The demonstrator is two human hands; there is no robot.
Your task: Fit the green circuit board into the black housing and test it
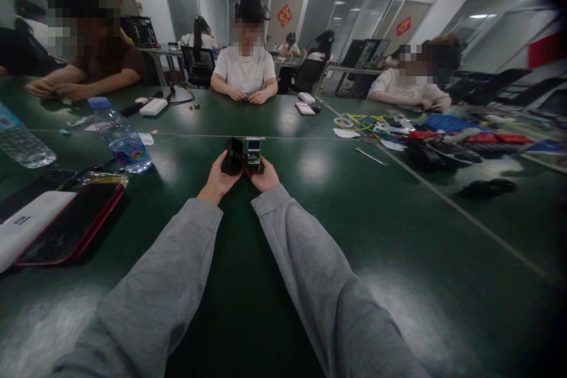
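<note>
Both my arms reach forward in grey sleeves over the green table [310, 248]. My left hand [215, 180] is closed around a black box-like casing [233, 156], its hollow-looking side turned to the right. In my right hand [266, 176] is a small electronic module [254, 155] with a dark screen at the top and a green circuit board below. The two pieces stand upright side by side, with a narrow gap between them. My fingertips behind them are hidden.
To the left stand a water bottle [121, 136], a second bottle [22, 139], a red-edged phone [73, 221] and a white power bank [33, 224]. A wrench [371, 157] lies right, before a pile of cables and tools [460, 136]. Across the table sits a person in white [245, 68].
</note>
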